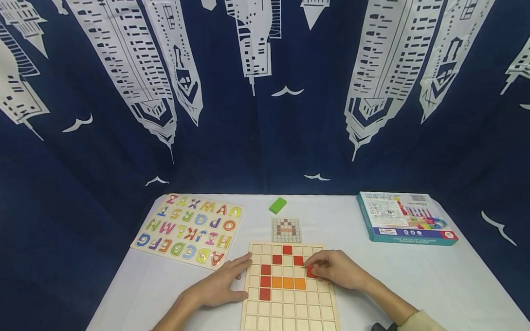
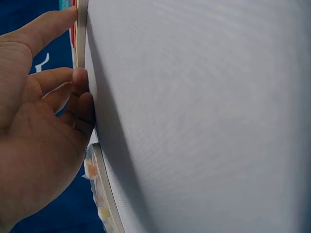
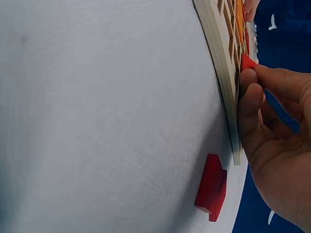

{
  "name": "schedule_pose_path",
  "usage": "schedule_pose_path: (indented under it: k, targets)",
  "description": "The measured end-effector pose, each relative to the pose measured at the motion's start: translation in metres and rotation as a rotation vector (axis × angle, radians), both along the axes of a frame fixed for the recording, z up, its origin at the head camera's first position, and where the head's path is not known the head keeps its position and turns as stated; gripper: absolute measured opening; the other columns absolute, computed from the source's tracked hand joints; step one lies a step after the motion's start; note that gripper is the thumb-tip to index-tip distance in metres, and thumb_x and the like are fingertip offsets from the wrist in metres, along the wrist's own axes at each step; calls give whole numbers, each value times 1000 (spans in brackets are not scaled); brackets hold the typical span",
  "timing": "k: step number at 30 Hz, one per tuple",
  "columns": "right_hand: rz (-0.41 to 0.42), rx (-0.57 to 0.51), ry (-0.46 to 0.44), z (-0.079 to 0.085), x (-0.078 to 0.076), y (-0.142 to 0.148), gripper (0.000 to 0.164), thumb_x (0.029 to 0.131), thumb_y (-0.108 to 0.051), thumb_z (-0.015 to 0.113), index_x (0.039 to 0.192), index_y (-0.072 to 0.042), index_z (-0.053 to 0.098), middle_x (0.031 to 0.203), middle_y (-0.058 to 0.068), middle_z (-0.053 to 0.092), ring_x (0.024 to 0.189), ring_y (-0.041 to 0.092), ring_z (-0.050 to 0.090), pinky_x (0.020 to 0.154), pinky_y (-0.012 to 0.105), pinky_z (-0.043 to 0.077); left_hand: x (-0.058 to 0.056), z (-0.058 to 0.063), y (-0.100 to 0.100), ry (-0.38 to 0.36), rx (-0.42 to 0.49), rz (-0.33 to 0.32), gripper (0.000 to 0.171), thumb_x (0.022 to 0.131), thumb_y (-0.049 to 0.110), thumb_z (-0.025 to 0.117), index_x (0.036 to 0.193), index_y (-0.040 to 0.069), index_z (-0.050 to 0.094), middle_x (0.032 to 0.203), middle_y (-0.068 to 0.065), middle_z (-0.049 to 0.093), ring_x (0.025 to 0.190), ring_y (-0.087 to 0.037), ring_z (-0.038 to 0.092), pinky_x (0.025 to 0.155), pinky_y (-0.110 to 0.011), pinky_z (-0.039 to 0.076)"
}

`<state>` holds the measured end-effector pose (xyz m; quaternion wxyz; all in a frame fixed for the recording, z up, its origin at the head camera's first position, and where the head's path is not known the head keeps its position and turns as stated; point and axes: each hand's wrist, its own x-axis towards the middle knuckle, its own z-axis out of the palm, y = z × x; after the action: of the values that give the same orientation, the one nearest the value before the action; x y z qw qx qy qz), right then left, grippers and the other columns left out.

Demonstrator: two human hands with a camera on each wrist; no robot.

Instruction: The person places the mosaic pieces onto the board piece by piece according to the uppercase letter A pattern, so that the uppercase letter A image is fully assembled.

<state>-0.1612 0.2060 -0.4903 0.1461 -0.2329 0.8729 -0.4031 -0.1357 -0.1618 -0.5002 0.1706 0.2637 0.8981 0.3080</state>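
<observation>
A square wooden grid board (image 1: pixel 288 311) lies flat, with red tiles (image 1: pixel 265 282) set in an arch and a row of orange tiles (image 1: pixel 288 283) across it. On the board's right side, my right hand (image 1: pixel 342 270) pinches a red tile (image 3: pixel 248 62) between thumb and fingertips, right at a grid cell. My left hand (image 1: pixel 221 283) rests against the left edge of the board, thumb and fingers spread apart; its wrist view shows the fingertips at the board's side (image 2: pixel 81 41). Above the board sits a small pattern card (image 1: pixel 286 230) with a coloured grid design.
Two loose red tiles (image 3: pixel 211 187) lie on the white tablecloth beside my right hand. A letter board (image 1: pixel 186 231) stands at the left, a green block (image 1: pixel 277 205) at the back and a teal-edged box (image 1: pixel 406 218) at the right. Behind hangs a dark blue patterned curtain (image 1: pixel 264 151).
</observation>
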Motion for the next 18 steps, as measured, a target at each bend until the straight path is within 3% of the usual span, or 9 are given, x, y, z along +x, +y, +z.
schedule_pose_path:
  k: [4, 18]
  targets:
    - [-4, 26, 52, -1, 0, -1, 22, 92, -7, 69, 108, -19, 77, 89, -8, 63, 82, 9, 55, 69, 22, 49, 0, 1, 0, 3, -3, -2, 80, 88, 40, 74, 155, 14, 40, 167, 3, 22, 148, -24, 32, 116, -48, 35]
    - [-14, 40, 70, -1, -1, -4, 20, 91, -10, 71, 104, -22, 79, 101, -11, 68, 92, 12, 57, 81, 24, 49, 0, 2, 1, 3, -6, -1, 80, 88, 38, 75, 155, 12, 40, 167, 3, 21, 147, -24, 32, 116, -48, 35]
